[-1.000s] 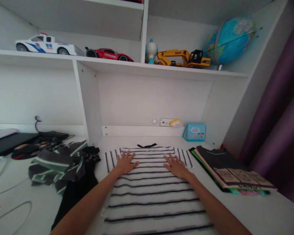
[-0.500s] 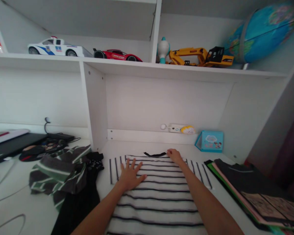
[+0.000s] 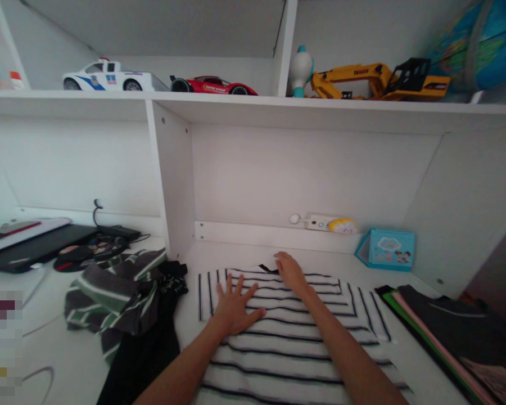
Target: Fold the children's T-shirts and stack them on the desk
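Note:
A white T-shirt with dark stripes [image 3: 274, 349] lies spread on the white desk, its black neckband [image 3: 269, 269] toward the back wall. My left hand [image 3: 236, 306] rests palm down on the upper left of the shirt, fingers spread. At the neckband is my right hand [image 3: 290, 271], fingers close together and bent over the collar edge, covering its right part. The fingertips' grip on the cloth is partly hidden. Stripes on the shirt's right side run bent near the sleeve.
Left of the shirt lies a crumpled grey-green striped garment [image 3: 113, 292] with black cloth [image 3: 147, 360]. Folded clothes [image 3: 451, 320] are stacked at right. A blue desk calendar [image 3: 391, 248] and a power strip [image 3: 319, 223] are at the back. Overhead, a shelf [image 3: 236, 104] holds toy vehicles.
My right hand has moved left along the collar and now covers more of the neckband. My left hand stays flat on the shirt. The view has turned slightly, shifting the scene rightward.

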Available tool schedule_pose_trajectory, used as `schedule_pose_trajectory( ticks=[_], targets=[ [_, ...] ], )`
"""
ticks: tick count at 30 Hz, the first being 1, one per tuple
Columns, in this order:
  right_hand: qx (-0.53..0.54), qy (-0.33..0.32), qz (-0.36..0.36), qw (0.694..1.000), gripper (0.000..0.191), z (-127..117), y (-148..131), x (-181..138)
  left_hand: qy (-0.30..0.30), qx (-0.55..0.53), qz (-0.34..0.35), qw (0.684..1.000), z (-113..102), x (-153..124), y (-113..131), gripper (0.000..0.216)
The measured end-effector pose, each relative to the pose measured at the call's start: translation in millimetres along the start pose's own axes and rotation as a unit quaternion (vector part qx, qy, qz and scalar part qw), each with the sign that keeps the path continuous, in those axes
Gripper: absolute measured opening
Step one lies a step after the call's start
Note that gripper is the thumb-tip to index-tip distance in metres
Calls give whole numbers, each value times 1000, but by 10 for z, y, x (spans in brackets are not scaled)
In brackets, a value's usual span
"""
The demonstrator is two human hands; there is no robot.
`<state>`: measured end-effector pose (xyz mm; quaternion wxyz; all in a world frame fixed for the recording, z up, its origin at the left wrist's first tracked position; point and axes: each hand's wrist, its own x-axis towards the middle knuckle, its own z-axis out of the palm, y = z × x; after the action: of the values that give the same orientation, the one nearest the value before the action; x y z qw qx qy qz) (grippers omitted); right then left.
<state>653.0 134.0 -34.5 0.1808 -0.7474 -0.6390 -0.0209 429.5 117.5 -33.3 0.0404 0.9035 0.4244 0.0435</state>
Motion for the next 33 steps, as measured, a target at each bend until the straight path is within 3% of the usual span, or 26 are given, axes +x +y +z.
schedule_pose_trajectory(
  ticks=[4,7,10,13,17,23,25,27,30,33],
  targets=[
    [35,-75,-119,989,43,228,-373,-5,12,-14,9,1000,20,7,-13,76],
    [45,-93,-114,988,51,252,-380,37,3,-11,4,1000,20,15,-19,78],
    [43,-79,-79,993,54,81,-209,-25,-11,1,-3,1000,13,29,-20,78],
    [29,-77,-56,995,58,-146,23,-407,-13,6,-8,1000,23,50,-24,79],
    [2,-112,-37,993,62,-329,390,-1207,-9,4,0,1000,53,75,-39,79],
    [-79,-86,104,988,58,-611,938,-1857,-33,4,-2,999,-15,106,-30,79],
    [-92,-73,122,986,60,-691,883,-2017,-40,13,-6,999,-80,70,17,79],
    [-70,-79,89,990,60,-724,691,-2216,-38,20,10,999,-136,-27,94,77],
    [-25,-119,50,991,64,-690,358,-2512,-36,0,90,995,-145,-258,221,74],
    [-25,-140,89,986,70,-632,226,-2639,-54,-18,137,989,-80,-449,290,74]
  ],
)
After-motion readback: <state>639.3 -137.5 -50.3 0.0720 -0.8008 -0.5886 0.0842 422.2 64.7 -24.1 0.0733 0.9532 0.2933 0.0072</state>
